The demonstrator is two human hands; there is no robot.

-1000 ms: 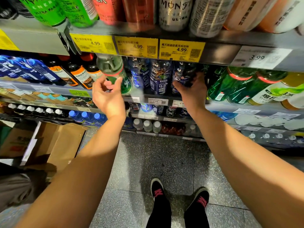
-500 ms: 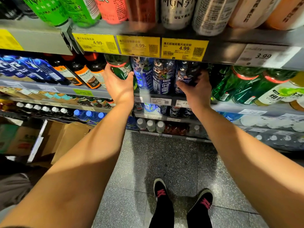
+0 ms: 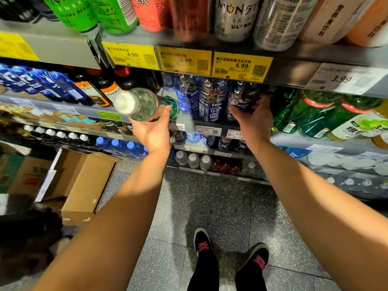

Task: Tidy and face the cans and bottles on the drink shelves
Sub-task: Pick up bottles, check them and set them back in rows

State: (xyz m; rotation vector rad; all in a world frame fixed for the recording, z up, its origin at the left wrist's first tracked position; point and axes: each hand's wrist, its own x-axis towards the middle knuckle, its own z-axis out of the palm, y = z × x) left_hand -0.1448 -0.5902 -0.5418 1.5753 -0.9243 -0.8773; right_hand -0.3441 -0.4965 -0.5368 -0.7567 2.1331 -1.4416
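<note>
My left hand [image 3: 152, 131] grips a clear green bottle [image 3: 142, 105] from below; the bottle is tipped out of the shelf, its pale bottom end toward me and to the left. My right hand [image 3: 253, 120] grips a dark blue bottle [image 3: 241, 97] that stands in the row on the second shelf [image 3: 184, 123]. Between the two hands stand two more blue labelled bottles [image 3: 212, 101]. Green bottles [image 3: 304, 114] lean in the row to the right of my right hand.
Energy drink cans [image 3: 235, 17] line the top shelf above yellow price tags [image 3: 241, 66]. Dark and blue bottles [image 3: 63, 87] fill the left of the second shelf. Lower shelves hold more bottles. An open cardboard box [image 3: 84, 181] sits on the floor at left; my shoes [image 3: 231, 253] are below.
My left hand has pulled the green bottle back out of the row and tipped it toward me and left. My right hand stays on the dark blue bottle.
</note>
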